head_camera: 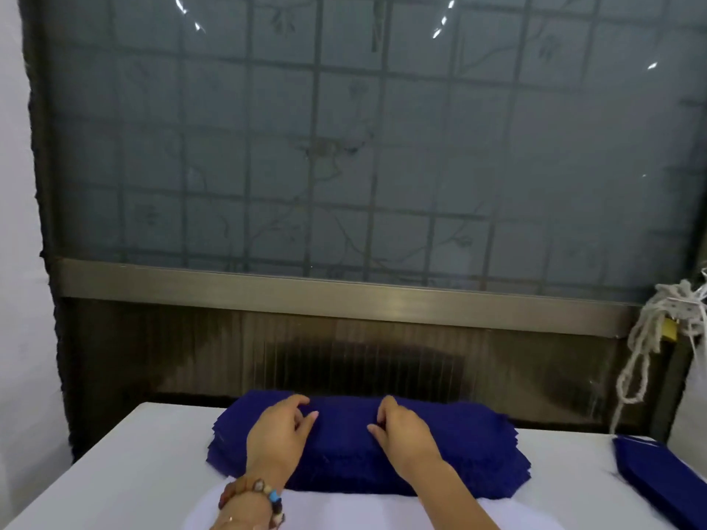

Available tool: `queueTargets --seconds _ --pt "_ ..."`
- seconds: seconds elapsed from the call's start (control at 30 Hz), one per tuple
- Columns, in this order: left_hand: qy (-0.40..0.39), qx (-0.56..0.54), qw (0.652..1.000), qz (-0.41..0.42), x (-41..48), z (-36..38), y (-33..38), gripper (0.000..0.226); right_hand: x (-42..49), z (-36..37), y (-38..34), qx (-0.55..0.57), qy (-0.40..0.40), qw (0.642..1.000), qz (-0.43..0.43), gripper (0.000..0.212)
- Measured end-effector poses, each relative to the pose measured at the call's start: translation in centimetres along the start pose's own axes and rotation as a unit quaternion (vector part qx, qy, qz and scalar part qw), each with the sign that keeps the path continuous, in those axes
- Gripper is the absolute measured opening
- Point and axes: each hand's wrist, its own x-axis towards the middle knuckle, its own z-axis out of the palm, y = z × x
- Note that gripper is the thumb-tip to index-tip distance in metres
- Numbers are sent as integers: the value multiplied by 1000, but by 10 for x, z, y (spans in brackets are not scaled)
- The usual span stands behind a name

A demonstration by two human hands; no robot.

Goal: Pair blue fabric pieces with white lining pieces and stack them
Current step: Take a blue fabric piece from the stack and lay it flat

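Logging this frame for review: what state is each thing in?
Blue stack: piled on table, edges ragged.
Left hand: on stack top, fingers curled, grip unclear.
Right hand: likewise on stack top, fingers curled.
White lining: flat, nearer than the stack.
Second blue pile: right edge, untouched.
Rope: knotted, hanging.

white table [114,472] | blue fabric stack [344,464] centre | blue pile [658,472] right
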Motion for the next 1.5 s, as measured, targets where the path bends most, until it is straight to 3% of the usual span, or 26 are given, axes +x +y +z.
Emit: queueTargets --seconds 0.07,0.17,0.53,0.67,0.87,1.03,1.2,1.3,1.5 --pt "-19 28 999 0 7 1 -2 45 5 0 1 -9 -14 1000 -1 36" --pt "-44 115 992 22 16 5 1 51 11 2 3 -33 -11 999 -4 48" --pt "-59 230 970 42 19 23 10 35 19 8 6 -96 -2 995 -8 44" --pt "-77 268 958 67 24 20 14 48 20 6 4 -101 2 995 -3 40" --pt "-66 162 976 131 35 12 2 17 19 7 3 -93 10 996 -7 31" --pt "-13 129 984 125 37 18 -15 17 19 9 5 -93 13 995 -15 29" --pt "-87 153 981 81 39 21 -14 42 20 12 7 -101 24 994 -22 28" --pt "-103 188 974 79 40 20 -10 41 20 13 8 -99 27 995 -21 32" --pt "-60 187 975 107 39 21 -5 30 22 13 7 -109 9 994 -7 47"
